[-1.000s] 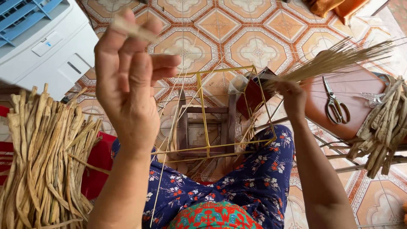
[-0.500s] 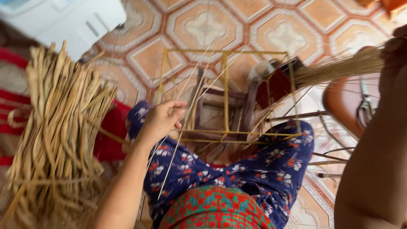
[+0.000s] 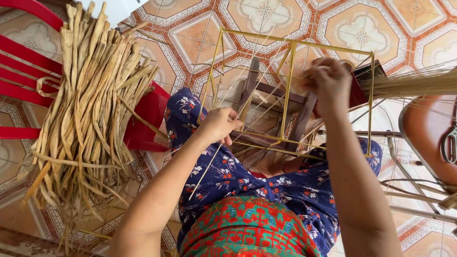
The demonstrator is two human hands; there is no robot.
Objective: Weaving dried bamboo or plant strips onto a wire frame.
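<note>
Yellow wire frame (image 3: 290, 90), a box-shaped skeleton of thin rods, sits over the person's lap and knees, above the patterned tile floor (image 3: 266, 19). Inside and beneath it shows a dark wooden stand (image 3: 259, 102), its slats crossing under the rods. Thin pale fibre strands (image 3: 247, 81) run slantwise through the frame from rod to rod.

The left hand (image 3: 220, 124) rests at the frame's near left side, its fingers closed together on one long strand (image 3: 204, 171) that trails down across the blue flowered trousers (image 3: 228, 176). The right hand (image 3: 328, 81) is raised at the frame's upper right part, close to an upright rod; its fingers are curled together and pinch strands there, though exactly how many cannot be told. Just past that hand, a bundle of fine straw-coloured fibres (image 3: 414, 85) stretches off toward the right edge of the view.

On the left, a thick sheaf of dried flat reeds (image 3: 90, 109) lies over a red plastic chair (image 3: 28, 71), with loose ends hanging toward the floor. At the far right a reddish-brown seat (image 3: 423, 138) shows, and on it the handle of a pair of scissors (image 3: 450, 143), cut off by the edge of the view. The hem of a red and green patterned top (image 3: 247, 228) fills the bottom centre.
</note>
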